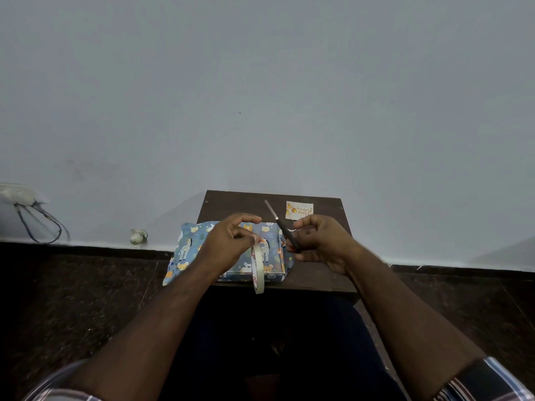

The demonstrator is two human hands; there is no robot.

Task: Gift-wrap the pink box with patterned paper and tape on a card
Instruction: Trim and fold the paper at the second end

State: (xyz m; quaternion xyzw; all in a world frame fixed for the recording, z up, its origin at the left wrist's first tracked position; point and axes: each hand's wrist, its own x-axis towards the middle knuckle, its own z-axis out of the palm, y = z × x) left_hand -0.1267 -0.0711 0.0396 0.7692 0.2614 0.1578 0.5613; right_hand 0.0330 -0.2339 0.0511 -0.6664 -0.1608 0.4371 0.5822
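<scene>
1. The box, wrapped in blue animal-patterned paper (231,253), lies on the near left part of the small dark counter (318,273), with loose paper sticking out past the counter's edge at 9 o'clock.
2. The left hand (228,244) hovers over the box; its grip pinches the top of a roll of tape (257,269) between thumb and fingers, and the roll hangs on edge, down past the near side of the box.
3. The right hand (321,244) is at 3 o'clock of the box, fingers curled round the dark handles of a pair of scissors (282,225), whose blades point toward 11 o'clock.
4. The card (299,210) lies flat at the counter's far edge, at 1 o'clock of the box and just beyond the right hand, untaped.
5. Striped sleeves (486,380) are rolled up on both forearms.
</scene>
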